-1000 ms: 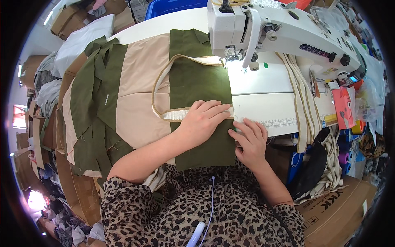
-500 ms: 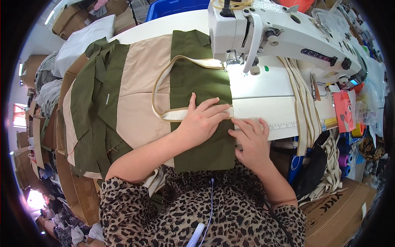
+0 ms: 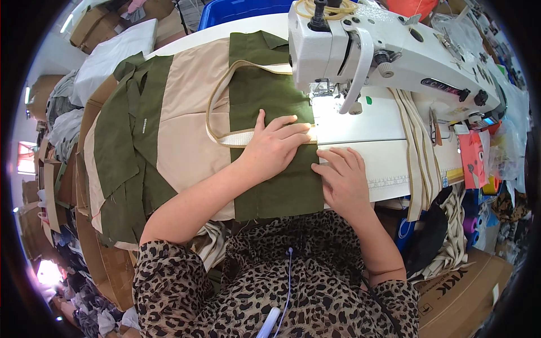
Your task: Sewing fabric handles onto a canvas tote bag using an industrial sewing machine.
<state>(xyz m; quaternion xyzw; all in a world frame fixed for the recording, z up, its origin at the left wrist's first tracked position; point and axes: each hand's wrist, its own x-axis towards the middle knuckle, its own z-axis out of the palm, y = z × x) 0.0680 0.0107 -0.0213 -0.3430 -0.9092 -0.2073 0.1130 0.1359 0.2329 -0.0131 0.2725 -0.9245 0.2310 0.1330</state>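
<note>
Fabric panels joined in olive green (image 3: 270, 191) and beige (image 3: 194, 141) lie spread over the sewing table. A cream webbing strap with tan edges (image 3: 209, 115) curves in a loop on top; its far leg runs behind the sewing machine's head (image 3: 315, 50). My left hand (image 3: 273, 143) lies flat over the strap's near leg, fingers spread, fingertips close to the panel's right edge just short of the presser foot (image 3: 321, 90). My right hand (image 3: 344, 177) rests at that edge, slightly nearer me, fingers loosely bent and apart; its thumb is partly hidden.
Several more straps (image 3: 414, 152) hang over the table's front edge on the right, beside scissors (image 3: 434, 127) and a red pouch (image 3: 472, 158). A ruler strip (image 3: 389, 182) runs along the edge. Cardboard boxes (image 3: 468, 293) stand right and left; a blue bin (image 3: 242, 11) sits behind.
The fabric and strap have slid away from me, bringing the strap's near leg closer to the presser foot. Both my hands have moved with them. The view has shifted a little.
</note>
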